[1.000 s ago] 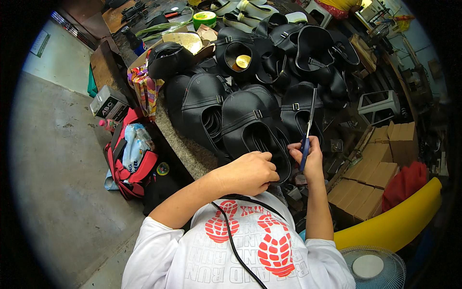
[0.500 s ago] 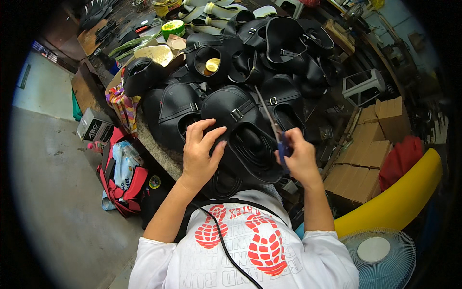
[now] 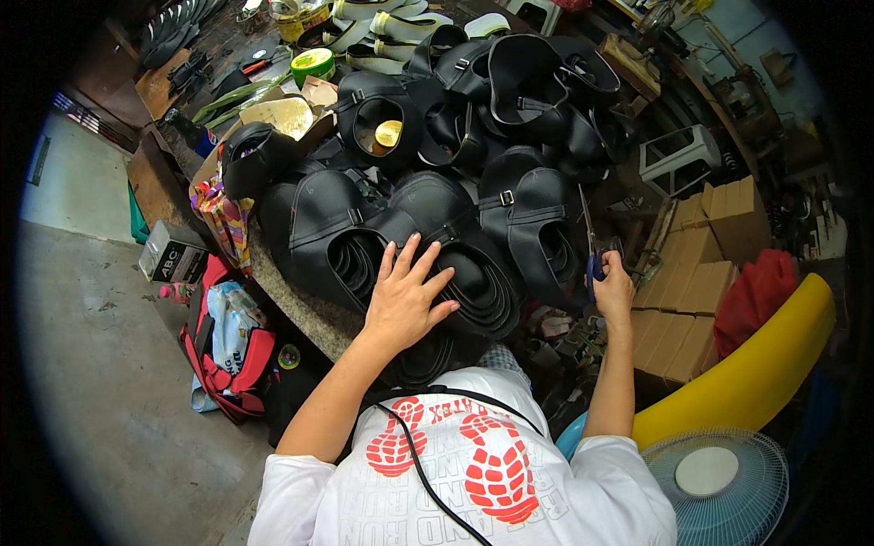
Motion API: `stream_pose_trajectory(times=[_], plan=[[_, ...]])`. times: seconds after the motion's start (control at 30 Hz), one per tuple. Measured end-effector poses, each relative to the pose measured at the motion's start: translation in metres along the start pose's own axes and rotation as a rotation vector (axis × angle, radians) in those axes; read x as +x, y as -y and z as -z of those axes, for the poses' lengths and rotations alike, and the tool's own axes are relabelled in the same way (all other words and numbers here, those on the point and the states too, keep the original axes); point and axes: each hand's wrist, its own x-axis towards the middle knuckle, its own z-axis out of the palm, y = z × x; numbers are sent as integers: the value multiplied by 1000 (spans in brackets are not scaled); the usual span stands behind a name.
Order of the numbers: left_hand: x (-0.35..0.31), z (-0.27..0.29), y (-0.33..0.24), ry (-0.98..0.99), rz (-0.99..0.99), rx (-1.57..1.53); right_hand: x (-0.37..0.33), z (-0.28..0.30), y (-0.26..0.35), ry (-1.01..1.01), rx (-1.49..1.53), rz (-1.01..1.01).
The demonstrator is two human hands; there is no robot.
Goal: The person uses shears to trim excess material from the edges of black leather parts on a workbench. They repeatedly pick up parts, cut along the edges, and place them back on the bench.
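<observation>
My left hand [image 3: 405, 296] lies with fingers spread on a stack of black shoe uppers [image 3: 487, 287] in the middle, touching its strap area. In my right hand [image 3: 614, 291], farther right, is a pair of scissors [image 3: 595, 264] with dark blue handles, the blades pointing up and away. Another stack of uppers [image 3: 314, 214] with a buckled strap lies left of my left hand. A third stack of buckled uppers [image 3: 523, 187] rests between the middle stack and the scissors.
More black uppers [image 3: 523, 77] are heaped farther back. Behind them stand a green-and-yellow tub [image 3: 312, 64] and several pale shoe pieces [image 3: 405, 27]. Cardboard boxes [image 3: 683, 291], a yellow curved object [image 3: 746, 373] and a fan [image 3: 719, 482] are at right. A red bag [image 3: 214, 364] sits at left.
My right hand has moved right, taking the scissors away from the middle stack. My left hand has come down and spread over that stack, whose front upper has shifted.
</observation>
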Motion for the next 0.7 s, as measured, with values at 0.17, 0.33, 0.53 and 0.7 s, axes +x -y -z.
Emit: stream_pose_trajectory(times=[0.17, 0.33, 0.53, 0.7], plan=[[2, 1, -1, 27, 13, -7, 10, -6, -1, -49, 70, 35], [2, 0, 0, 26, 16, -22, 26, -17, 13, -84, 64, 96], [3, 3, 0, 41, 22, -19, 47, -33, 30, 97, 17, 35], [17, 17, 4, 55, -6, -50, 46, -26, 1, 10, 49, -21]])
